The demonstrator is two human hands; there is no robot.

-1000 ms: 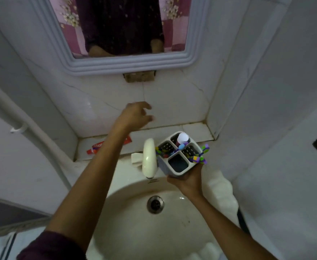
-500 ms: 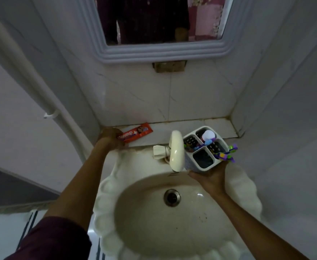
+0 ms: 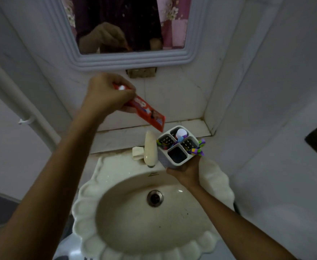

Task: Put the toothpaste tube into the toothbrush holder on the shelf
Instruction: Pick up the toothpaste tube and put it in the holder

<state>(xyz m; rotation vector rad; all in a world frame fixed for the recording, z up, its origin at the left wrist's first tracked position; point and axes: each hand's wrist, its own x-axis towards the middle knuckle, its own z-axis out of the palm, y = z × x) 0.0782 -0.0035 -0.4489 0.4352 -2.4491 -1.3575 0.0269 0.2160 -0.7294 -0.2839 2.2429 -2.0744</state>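
- Hands: two bare hands are in view. The left hand (image 3: pixel 107 91) is raised in front of the tiled wall, with its fingers closed in a fist around the cap end of one red toothpaste tube (image 3: pixel 148 113).
- Toothpaste tube: it is tilted, its flat end points down and to the right, and this end is just above the back left corner of the holder. I cannot tell if it touches the rim. The tube is not inside any compartment.
- Holder: the right hand (image 3: pixel 186 170) holds one white square plastic toothbrush holder (image 3: pixel 179 147) from below, with fingers wrapped under its base, above the right rim of the basin. The holder has four compartments. The back one holds a white round-topped thing (image 3: pixel 180 132); the front one looks dark and I cannot see its content. Purple and green toothbrush parts (image 3: pixel 198 149) stick out at its right side.
- Basin: one cream scalloped ceramic washbasin (image 3: pixel 90 209) with one round metal drain (image 3: pixel 155 198) and one cream tap (image 3: pixel 150 150) just left of the holder.
- Shelf: one narrow white tiled shelf (image 3: pixel 191 125) runs behind the basin.
- Mirror: one mirror with a grey ribbed frame (image 3: pixel 127 61) hangs above.
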